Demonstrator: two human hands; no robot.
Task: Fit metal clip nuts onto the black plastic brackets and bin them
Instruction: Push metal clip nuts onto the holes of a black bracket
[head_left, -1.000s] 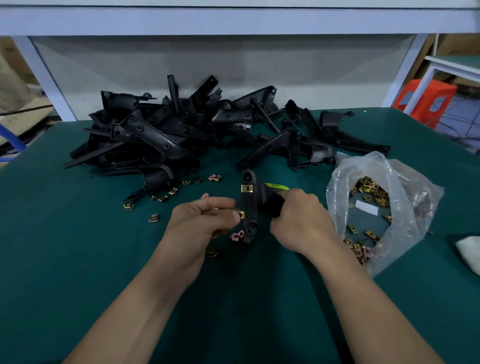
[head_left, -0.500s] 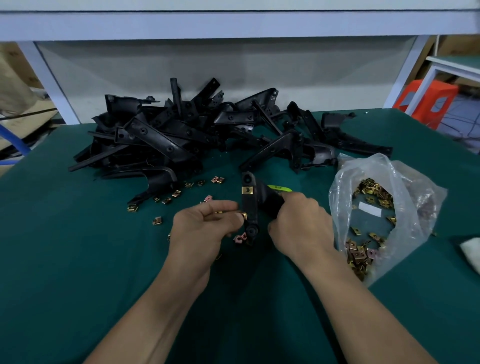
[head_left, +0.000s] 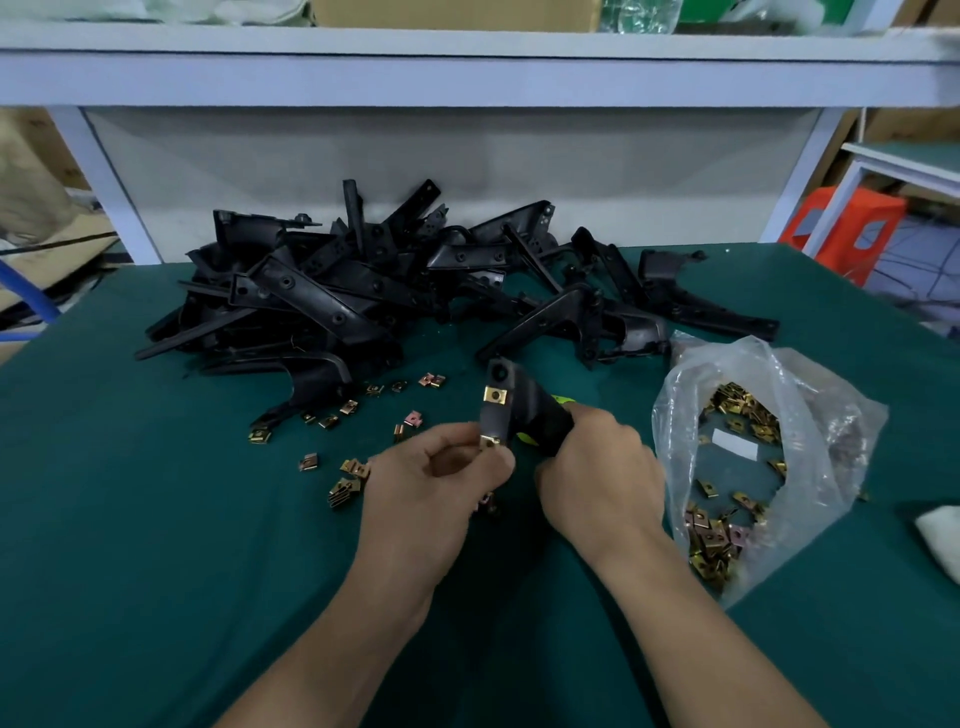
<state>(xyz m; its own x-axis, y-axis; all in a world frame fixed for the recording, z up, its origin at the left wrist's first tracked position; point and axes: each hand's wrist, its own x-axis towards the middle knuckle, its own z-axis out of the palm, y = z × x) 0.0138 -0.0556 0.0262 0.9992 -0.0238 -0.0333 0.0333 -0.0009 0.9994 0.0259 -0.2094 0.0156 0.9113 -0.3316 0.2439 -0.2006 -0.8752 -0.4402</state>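
My right hand (head_left: 597, 483) grips a black plastic bracket (head_left: 511, 410) held upright over the green table. One brass clip nut (head_left: 495, 396) sits on the bracket's upper part. My left hand (head_left: 431, 488) pinches a second clip nut (head_left: 490, 442) against the bracket's lower edge. Loose clip nuts (head_left: 349, 470) lie scattered on the table to the left of my hands. A clear plastic bag (head_left: 810, 415) holding several clip nuts lies open on the right.
A big heap of black brackets (head_left: 332, 301) fills the back of the green table (head_left: 130, 519). A white object (head_left: 940, 530) lies at the right edge. A shelf frame (head_left: 467, 78) stands behind; an orange stool (head_left: 852, 228) is beyond the table's right corner.
My left hand has brought a clip nut up to the bracket's lower edge. The bracket stays upright in my right hand. The camera view has tilted up a little.
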